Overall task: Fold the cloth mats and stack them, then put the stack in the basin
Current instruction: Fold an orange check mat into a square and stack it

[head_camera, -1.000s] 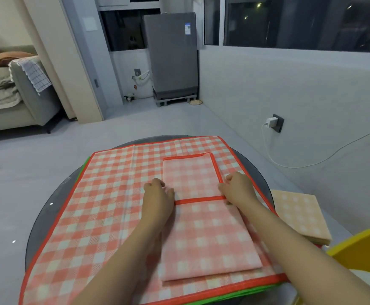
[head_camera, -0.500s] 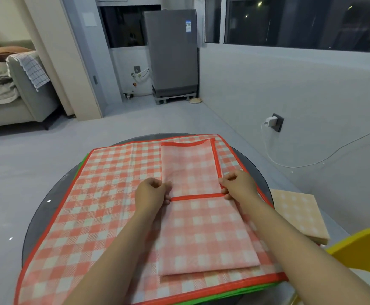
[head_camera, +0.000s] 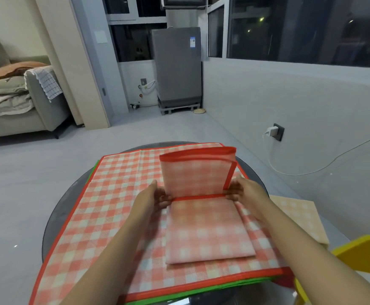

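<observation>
Folded mat: narrow red-and-white checked cloth mat w/ red border (head_camera: 208, 227), already folded into a long strip, lies on top of the open mats; far half stands up, near-vertical, near half flat.
L hand: left hand (head_camera: 152, 200) at the strip's left edge, right on the crease; fingers curled in, pinching the raised flap.
R hand: right hand (head_camera: 245, 192) mirrors it at the right edge, fingers curled, thumb side on the red border, gripping the flap.
Underneath: big unfolded red-checked cloth mat w/ red trim (head_camera: 113, 216) spread flat, a green-edged mat (head_camera: 201, 292) peeking out below it at the near edge.
Table: round dark glass table (head_camera: 62, 205) carries the lot.
Done pile: folded pale orange checked mat (head_camera: 298, 219) sits on the table's right side, apart from the hands.
Basin: yellow plastic basin (head_camera: 355, 254) bottom right, only partly in view, just beside the orange mat.
</observation>
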